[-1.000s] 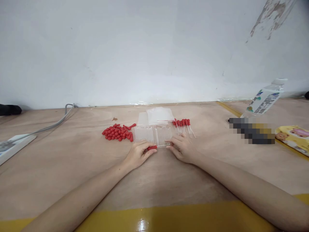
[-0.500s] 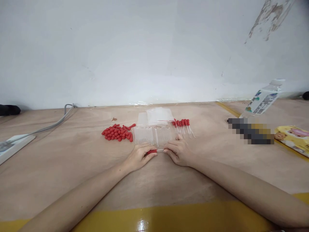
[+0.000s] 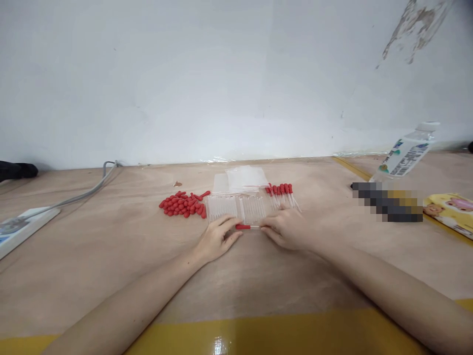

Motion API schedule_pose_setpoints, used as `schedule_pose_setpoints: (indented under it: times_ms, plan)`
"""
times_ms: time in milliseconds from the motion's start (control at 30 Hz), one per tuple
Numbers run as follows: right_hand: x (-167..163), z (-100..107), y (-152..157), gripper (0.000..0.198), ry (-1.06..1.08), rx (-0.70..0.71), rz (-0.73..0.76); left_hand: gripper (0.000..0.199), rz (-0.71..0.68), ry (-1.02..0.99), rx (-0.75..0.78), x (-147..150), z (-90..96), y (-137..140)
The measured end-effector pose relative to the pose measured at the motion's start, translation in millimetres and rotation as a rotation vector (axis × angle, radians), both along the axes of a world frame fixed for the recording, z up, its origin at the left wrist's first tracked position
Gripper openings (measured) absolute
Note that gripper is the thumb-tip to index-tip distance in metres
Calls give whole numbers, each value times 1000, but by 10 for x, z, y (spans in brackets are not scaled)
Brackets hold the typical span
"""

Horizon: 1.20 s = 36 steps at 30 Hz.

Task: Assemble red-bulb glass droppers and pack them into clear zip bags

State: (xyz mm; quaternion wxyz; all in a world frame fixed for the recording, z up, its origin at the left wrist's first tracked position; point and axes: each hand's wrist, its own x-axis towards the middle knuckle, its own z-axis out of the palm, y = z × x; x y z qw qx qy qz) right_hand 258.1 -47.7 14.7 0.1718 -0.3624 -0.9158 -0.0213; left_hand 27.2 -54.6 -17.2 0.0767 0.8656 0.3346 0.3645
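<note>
A dropper [image 3: 243,227] with a red rubber bulb and a thin clear tube lies crosswise between my hands. My right hand [image 3: 286,229] pinches the tube end of it. My left hand [image 3: 219,239] is open beside the bulb, thumb and fingers apart; its fingertips are close to the bulb's end. Just beyond my hands, several clear glass tubes [image 3: 221,207] lie in rows. Loose red rubber bulbs [image 3: 179,203] form a pile to the left. Droppers with red bulbs [image 3: 283,190] lie in a row behind my right hand, bulbs toward the wall.
Clear plastic bags [image 3: 246,178] lie behind the tubes. On the right are a tilted plastic bottle [image 3: 406,155], a pixelated dark object [image 3: 388,202] and a yellow packet [image 3: 451,212]. A power strip [image 3: 29,227] with a grey cable [image 3: 81,196] is at the left.
My left hand has let go of the red bulb and its fingers have spread. My right hand has moved slightly right with the dropper, so the bulb shows more fully.
</note>
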Motion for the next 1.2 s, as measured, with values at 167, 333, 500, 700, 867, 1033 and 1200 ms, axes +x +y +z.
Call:
schedule_pose_setpoints:
  times_ms: [167, 333, 500, 700, 867, 1033, 1200]
  plan:
    - [262, 243, 316, 21, 281, -229, -507, 32, 34, 15, -79, -33, -1, 1]
    - [338, 144, 645, 27, 296, -237, -842, 25, -8, 67, -96, -30, 14, 4]
    - [325, -120, 733, 29, 225, -208, -837, 23, -7, 65, -109, -29, 12, 17]
    - [292, -109, 671, 28, 213, -165, -806, 20, 0, 80, -119, -28, 8, 22]
    - [43, -99, 554, 26, 191, -140, -645, 18, 1, 85, -120, -33, 13, 39]
    - [-75, -151, 522, 23, 127, -196, -650, 17, -3, 91, -133, -15, 7, 19]
    - [69, -84, 431, 21, 67, -402, -645, 13, 262, 85, -69, -60, 56, 76]
